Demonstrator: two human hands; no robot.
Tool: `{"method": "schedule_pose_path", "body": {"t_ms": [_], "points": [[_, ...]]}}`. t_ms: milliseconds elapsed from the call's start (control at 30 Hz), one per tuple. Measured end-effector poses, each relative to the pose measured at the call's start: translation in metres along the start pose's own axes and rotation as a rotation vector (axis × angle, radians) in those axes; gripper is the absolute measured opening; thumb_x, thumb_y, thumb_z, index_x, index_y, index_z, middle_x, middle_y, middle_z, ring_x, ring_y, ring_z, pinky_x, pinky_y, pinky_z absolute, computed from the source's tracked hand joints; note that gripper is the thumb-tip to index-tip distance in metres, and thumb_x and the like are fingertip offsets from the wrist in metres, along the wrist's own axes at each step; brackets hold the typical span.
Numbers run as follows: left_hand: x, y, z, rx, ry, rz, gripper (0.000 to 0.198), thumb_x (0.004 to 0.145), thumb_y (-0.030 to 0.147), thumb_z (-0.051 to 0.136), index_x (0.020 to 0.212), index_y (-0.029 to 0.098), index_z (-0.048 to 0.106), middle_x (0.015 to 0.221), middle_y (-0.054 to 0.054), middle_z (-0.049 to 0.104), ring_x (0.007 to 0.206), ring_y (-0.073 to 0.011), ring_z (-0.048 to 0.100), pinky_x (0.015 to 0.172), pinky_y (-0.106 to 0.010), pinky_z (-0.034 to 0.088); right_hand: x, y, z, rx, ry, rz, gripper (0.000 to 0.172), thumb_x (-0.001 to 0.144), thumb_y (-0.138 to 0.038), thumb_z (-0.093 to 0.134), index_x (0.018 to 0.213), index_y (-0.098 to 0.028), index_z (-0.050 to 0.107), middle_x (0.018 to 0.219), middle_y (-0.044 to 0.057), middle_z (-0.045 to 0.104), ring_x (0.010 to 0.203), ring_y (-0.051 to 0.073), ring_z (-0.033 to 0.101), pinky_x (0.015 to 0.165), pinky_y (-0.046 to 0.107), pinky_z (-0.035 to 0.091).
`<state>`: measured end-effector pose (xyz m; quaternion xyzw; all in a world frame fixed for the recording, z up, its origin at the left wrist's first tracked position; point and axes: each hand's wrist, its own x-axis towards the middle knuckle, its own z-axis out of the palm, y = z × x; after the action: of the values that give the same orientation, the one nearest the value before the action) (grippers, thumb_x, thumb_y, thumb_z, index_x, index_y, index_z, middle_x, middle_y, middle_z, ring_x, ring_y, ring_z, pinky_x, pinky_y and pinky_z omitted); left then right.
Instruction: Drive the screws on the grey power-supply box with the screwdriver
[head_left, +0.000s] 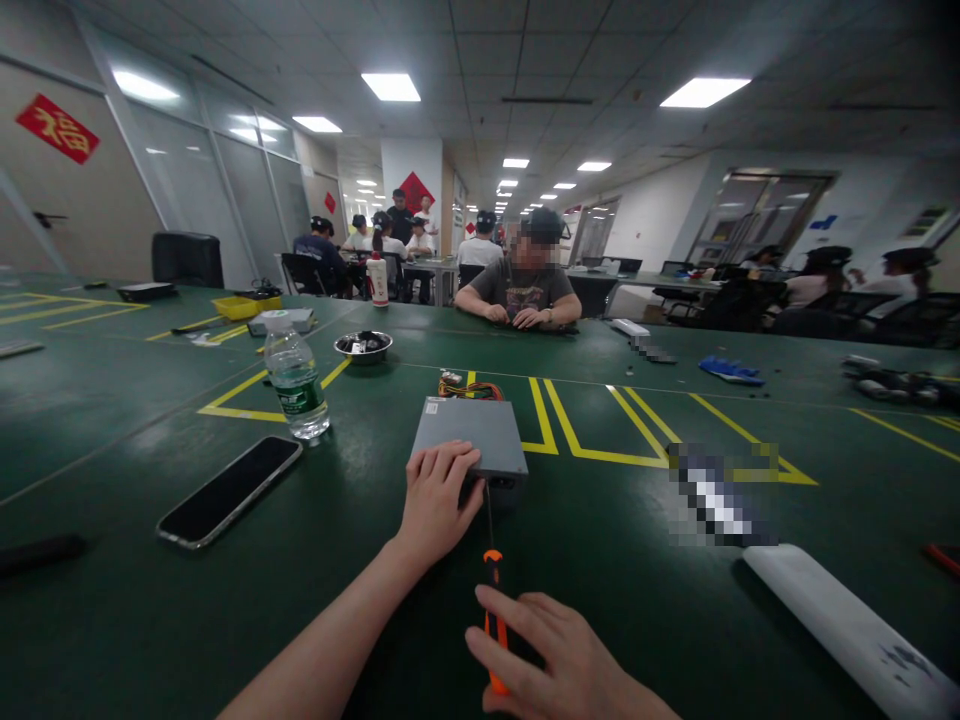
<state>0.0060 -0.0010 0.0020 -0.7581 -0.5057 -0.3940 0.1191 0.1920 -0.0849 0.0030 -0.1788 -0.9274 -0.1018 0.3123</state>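
Observation:
A grey metal box (471,435) with coloured wires (469,388) at its far end lies on the green table (615,560). My left hand (437,497) rests on its near left corner, fingers curled over the edge. My right hand (551,660) grips the orange handle of a screwdriver (491,590). Its thin shaft points at the near face of the box.
A black phone (229,490) and a water bottle (296,378) lie to the left. A small metal bowl (363,346) sits further back. A white strip (847,625) lies at the right. A person sits across the table, and others sit behind.

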Motion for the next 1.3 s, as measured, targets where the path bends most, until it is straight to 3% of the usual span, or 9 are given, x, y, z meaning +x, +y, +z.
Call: {"method": "schedule_pose_path", "body": {"t_ms": [100, 267, 433, 700, 900, 1100, 1233, 1300], "points": [[0.0, 0.0, 0.0, 0.0, -0.011, -0.003, 0.027, 0.083, 0.027, 0.052, 0.11, 0.024, 0.054, 0.115, -0.005, 0.06, 0.111, -0.0221, 0.05, 0.094, -0.04, 0.03, 0.0, -0.001, 0.0, -0.005, 0.013, -0.01, 0.027, 0.096, -0.033, 0.039, 0.104, -0.013, 0.057, 0.104, 0.015, 0.066, 0.071, 0.015, 0.066, 0.065, 0.027, 0.054], [0.0, 0.0, 0.0, -0.001, -0.023, -0.013, 0.026, 0.084, 0.028, 0.052, 0.11, 0.024, 0.054, 0.116, -0.005, 0.059, 0.111, -0.0219, 0.049, 0.094, -0.04, 0.029, -0.002, -0.002, 0.0, 0.025, 0.064, 0.035, 0.027, 0.096, -0.032, 0.038, 0.102, -0.012, 0.055, 0.103, 0.015, 0.066, 0.083, 0.016, 0.066, 0.072, 0.027, 0.053], [0.0, 0.001, 0.0, 0.001, -0.016, -0.013, 0.027, 0.083, 0.027, 0.053, 0.109, 0.024, 0.054, 0.116, -0.004, 0.059, 0.111, -0.0218, 0.049, 0.093, -0.04, 0.03, 0.001, -0.003, -0.009, 0.039, -0.042, 0.072, 0.029, 0.095, -0.032, 0.039, 0.109, -0.012, 0.055, 0.109, 0.016, 0.064, 0.094, 0.018, 0.063, 0.077, 0.027, 0.053], [0.001, 0.001, -0.002, -0.015, -0.02, -0.012, 0.026, 0.083, 0.027, 0.052, 0.109, 0.024, 0.054, 0.117, -0.005, 0.059, 0.111, -0.0221, 0.049, 0.094, -0.04, 0.029, -0.003, -0.002, -0.006, 0.022, -0.007, 0.064, 0.029, 0.09, -0.034, 0.05, 0.108, -0.011, 0.055, 0.111, 0.016, 0.063, 0.095, 0.018, 0.063, 0.081, 0.028, 0.052], [0.0, 0.001, -0.002, -0.012, -0.027, -0.014, 0.026, 0.083, 0.027, 0.053, 0.109, 0.024, 0.054, 0.116, -0.004, 0.059, 0.111, -0.0213, 0.049, 0.094, -0.04, 0.03, 0.0, -0.003, -0.008, 0.04, -0.109, 0.076, 0.03, 0.091, -0.029, 0.045, 0.116, -0.014, 0.052, 0.115, 0.016, 0.061, 0.099, 0.019, 0.061, 0.079, 0.029, 0.052], [0.0, 0.001, -0.004, -0.011, -0.03, -0.016, 0.026, 0.084, 0.028, 0.052, 0.109, 0.024, 0.054, 0.116, -0.004, 0.059, 0.11, -0.0213, 0.049, 0.094, -0.04, 0.03, -0.002, -0.001, -0.005, 0.054, 0.001, 0.03, 0.028, 0.093, -0.032, 0.044, 0.11, -0.011, 0.052, 0.113, 0.019, 0.061, 0.098, 0.019, 0.062, 0.081, 0.031, 0.051], [0.0, 0.001, -0.003, 0.006, -0.022, -0.01, 0.027, 0.082, 0.027, 0.054, 0.109, 0.024, 0.054, 0.115, -0.004, 0.06, 0.11, -0.0213, 0.05, 0.093, -0.039, 0.031, -0.006, -0.001, -0.004, 0.053, -0.055, 0.112, 0.036, 0.088, -0.04, 0.052, 0.112, -0.013, 0.05, 0.116, 0.017, 0.06, 0.102, 0.021, 0.061, 0.082, 0.031, 0.051], [0.0, 0.001, -0.003, 0.006, -0.024, -0.011, 0.026, 0.083, 0.028, 0.053, 0.108, 0.024, 0.055, 0.116, -0.005, 0.06, 0.11, -0.0218, 0.05, 0.093, -0.04, 0.03, -0.005, -0.002, -0.005, 0.033, -0.099, 0.083, 0.036, 0.086, -0.032, 0.053, 0.117, -0.013, 0.049, 0.118, 0.017, 0.058, 0.102, 0.021, 0.06, 0.081, 0.031, 0.052]]}}
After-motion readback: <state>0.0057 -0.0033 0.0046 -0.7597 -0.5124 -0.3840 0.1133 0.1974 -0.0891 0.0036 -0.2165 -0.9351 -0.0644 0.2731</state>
